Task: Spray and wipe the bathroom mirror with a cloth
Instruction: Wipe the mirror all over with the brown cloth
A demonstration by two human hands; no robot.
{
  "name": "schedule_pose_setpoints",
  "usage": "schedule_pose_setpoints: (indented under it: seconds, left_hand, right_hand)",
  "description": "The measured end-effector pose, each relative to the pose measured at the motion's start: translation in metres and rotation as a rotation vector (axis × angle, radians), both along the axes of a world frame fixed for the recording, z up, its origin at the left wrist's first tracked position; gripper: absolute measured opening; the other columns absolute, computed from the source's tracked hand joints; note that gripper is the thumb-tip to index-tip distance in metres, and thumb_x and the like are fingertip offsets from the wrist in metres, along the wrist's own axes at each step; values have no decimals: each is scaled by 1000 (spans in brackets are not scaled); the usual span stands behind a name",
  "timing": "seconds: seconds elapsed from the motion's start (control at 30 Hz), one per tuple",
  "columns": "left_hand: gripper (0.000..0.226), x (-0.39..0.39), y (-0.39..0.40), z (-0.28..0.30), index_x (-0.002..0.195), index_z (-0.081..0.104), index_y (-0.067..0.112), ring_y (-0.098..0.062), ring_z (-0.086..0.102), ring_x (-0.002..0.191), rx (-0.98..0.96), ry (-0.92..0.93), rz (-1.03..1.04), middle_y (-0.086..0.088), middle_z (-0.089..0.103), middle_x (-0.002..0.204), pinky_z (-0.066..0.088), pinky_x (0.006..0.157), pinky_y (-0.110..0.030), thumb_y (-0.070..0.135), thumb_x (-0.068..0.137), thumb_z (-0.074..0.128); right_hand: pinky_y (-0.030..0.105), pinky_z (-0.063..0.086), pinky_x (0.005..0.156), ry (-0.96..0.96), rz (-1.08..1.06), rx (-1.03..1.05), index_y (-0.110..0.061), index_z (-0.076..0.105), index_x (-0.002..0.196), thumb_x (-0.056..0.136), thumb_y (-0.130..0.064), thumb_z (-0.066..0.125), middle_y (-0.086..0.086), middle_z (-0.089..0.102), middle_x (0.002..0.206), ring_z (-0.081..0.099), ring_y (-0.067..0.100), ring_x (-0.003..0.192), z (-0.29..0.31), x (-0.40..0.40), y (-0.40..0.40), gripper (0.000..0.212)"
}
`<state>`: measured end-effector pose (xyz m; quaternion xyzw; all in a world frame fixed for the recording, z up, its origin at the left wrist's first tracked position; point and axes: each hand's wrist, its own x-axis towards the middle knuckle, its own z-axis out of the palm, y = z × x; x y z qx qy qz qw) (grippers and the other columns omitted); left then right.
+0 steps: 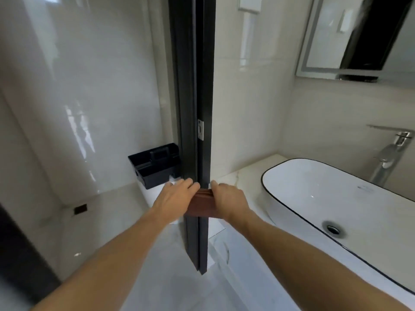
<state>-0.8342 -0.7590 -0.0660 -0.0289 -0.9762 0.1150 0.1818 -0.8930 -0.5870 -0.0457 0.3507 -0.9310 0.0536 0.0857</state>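
Observation:
A folded reddish-brown cloth (203,204) is held between both hands in front of the black door frame. My left hand (174,195) rests on its left side with fingers stretched forward. My right hand (228,199) grips its right edge with curled fingers. The mirror (359,34) hangs on the wall at the upper right, above the basin. No spray bottle is visible.
A black door frame (195,108) runs vertically through the middle. A black caddy (155,166) stands behind it on a white ledge. To the right are a white basin (336,198) with a black rim, a chrome tap (390,153) and a pale counter (242,176).

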Motion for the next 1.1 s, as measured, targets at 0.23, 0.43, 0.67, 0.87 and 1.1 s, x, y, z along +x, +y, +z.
schedule_pose_setpoints:
  seconds: [0.23, 0.43, 0.67, 0.87, 1.1]
  left_hand:
    - [32, -3, 25, 195, 125, 51, 17, -26, 57, 101, 21, 123, -24, -5, 55, 111, 35, 66, -38, 7, 95, 45]
    - [23, -30, 67, 336, 119, 52, 12, -29, 57, 93, 9, 202, -144, -8, 56, 105, 33, 63, -37, 9, 99, 41]
    - [14, -76, 160, 455, 108, 52, 11, -29, 60, 87, 78, 306, -265, -7, 59, 100, 48, 71, -43, 9, 99, 42]
    - [16, -134, 239, 506, 107, 58, 16, -29, 61, 99, 328, 323, -420, -5, 65, 106, 51, 82, -46, 18, 94, 50]
    - [15, -209, 315, 545, 105, 68, 23, -24, 63, 102, 431, 237, -670, 0, 69, 105, 52, 88, -44, 20, 92, 61]
  right_hand:
    - [39, 38, 67, 141, 28, -122, -9, 46, 112, 95, -8, 39, 14, 61, 104, 61, 35, 94, 181, -9, 19, 19]
    - [37, 35, 66, 232, 27, -228, -8, 44, 106, 90, -12, 41, 17, 60, 101, 58, 38, 90, 313, -31, 76, 17]
    - [40, 40, 70, 365, -35, -262, -13, 38, 95, 91, -25, 45, 16, 60, 100, 60, 39, 91, 429, -60, 179, 15]
    - [39, 44, 72, 433, -233, -231, -13, 48, 99, 96, -34, 52, 13, 61, 107, 60, 37, 100, 482, -85, 269, 21]
    - [40, 45, 83, 664, -606, -175, -19, 66, 109, 91, -41, 63, 7, 52, 115, 50, 31, 112, 495, -115, 334, 28]
